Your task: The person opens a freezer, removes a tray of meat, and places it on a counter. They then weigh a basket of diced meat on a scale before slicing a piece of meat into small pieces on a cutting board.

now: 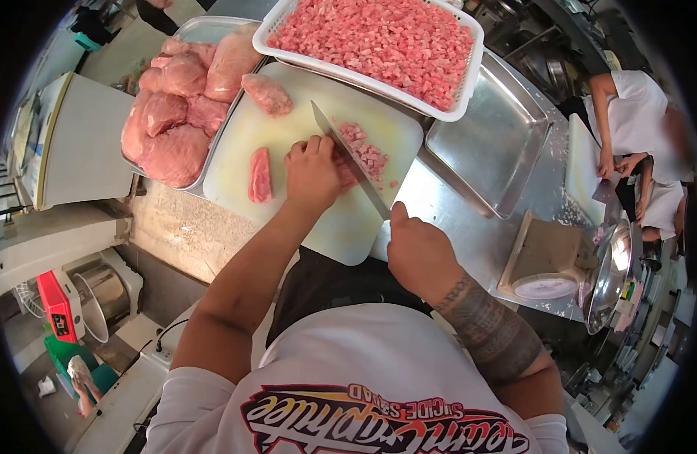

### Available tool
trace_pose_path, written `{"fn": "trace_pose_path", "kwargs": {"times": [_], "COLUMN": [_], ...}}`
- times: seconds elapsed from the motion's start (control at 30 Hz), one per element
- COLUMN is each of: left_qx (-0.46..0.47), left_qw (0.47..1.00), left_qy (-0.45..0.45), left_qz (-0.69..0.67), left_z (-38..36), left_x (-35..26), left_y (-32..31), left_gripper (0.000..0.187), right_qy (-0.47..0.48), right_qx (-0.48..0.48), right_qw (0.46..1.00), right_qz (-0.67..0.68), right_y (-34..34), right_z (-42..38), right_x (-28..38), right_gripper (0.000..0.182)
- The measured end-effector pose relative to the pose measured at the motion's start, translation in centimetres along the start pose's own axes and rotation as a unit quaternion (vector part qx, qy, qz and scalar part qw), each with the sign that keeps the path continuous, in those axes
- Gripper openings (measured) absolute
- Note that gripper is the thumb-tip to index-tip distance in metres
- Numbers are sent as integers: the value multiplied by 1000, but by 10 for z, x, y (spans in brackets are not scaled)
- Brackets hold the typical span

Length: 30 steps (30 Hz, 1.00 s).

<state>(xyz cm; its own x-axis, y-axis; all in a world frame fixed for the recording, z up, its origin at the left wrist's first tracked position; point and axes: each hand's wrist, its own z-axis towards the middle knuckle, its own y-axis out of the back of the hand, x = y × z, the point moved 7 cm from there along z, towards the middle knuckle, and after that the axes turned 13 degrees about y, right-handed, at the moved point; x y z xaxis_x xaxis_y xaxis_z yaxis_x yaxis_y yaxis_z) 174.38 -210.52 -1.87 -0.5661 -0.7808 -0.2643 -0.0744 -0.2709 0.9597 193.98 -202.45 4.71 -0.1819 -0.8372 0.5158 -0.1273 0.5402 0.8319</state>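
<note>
A white cutting board (235,163) lies below me. My left hand (313,172) presses a piece of meat (344,175) on it, fingers bent together and partly covering the meat. In my right hand (418,246) is the handle of a long knife (356,163), its blade slanting across the board against the meat. Diced meat (363,151) is heaped just right of the blade. A meat strip (260,175) lies left of my left hand, and a larger chunk (267,94) is near the board's top edge.
Large raw cuts (174,121) fill a tray at the left. A white basket (465,83) of diced meat overlaps the board's far edge. Right of it are an empty metal tray (488,136) and a scale (549,257). Other people (632,113) work at the far right.
</note>
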Motion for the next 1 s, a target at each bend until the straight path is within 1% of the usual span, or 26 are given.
{"fn": "trace_pose_path", "kwargs": {"times": [0.13, 0.17, 0.27, 0.37, 0.47, 0.53, 0.57, 0.67, 0.73, 0.77, 0.87, 0.93, 1.0], "left_qx": [-25, -29, -33, -20, -3, 4, -11, -46, -59, -45, -11, 3, -28], "left_qw": [1000, 1000, 999, 1000, 1000, 999, 1000, 999, 998, 999, 999, 998, 996], "left_qy": [-11, -8, -1, 9, 21, 34, 23, -5, -14, -5, 14, 13, -14], "left_qz": [2, 3, 2, -5, -3, -1, -6, -16, -16, -17, -31, -53, -87], "left_z": [2, 2, 1, 2, 0, -2, -3, -4, -2, -1, 3, 8, 7], "left_x": [1, 0, 0, 2, 3, 6, 5, 3, 2, 1, 0, 4, 9], "left_y": [-4, -3, 1, 0, -4, -4, -1, 5, 2, 1, -1, -4, 1], "left_gripper": [36, 36, 35, 35, 33, 32, 32, 31, 29, 28, 27, 28, 27], "right_qy": [5, 8, -9, 13, 7, 8, 9, 20, -6, -19, 3, 4, -8], "right_qx": [-45, -59, -60, -116, -66, -11, 16, -14, -30, -38, -94, -103, -93], "right_qw": [999, 998, 998, 993, 998, 1000, 1000, 1000, 999, 998, 995, 994, 995], "right_qz": [6, 7, 6, 1, -9, 11, 20, 19, 33, 40, 38, 33, 37], "right_y": [-36, -36, -34, -14, 15, 17, 15, -11, -34, -40, -34, -36, -27], "right_z": [43, 51, 65, 49, 12, -1, -3, 15, 42, 54, 78, 79, 70], "right_x": [-11, -11, -19, -20, 5, 12, 14, 10, 0, -5, -9, -18, -20], "right_gripper": [20, 20, 22, 23, 25, 25, 25, 21, 24, 25, 26, 26, 27]}}
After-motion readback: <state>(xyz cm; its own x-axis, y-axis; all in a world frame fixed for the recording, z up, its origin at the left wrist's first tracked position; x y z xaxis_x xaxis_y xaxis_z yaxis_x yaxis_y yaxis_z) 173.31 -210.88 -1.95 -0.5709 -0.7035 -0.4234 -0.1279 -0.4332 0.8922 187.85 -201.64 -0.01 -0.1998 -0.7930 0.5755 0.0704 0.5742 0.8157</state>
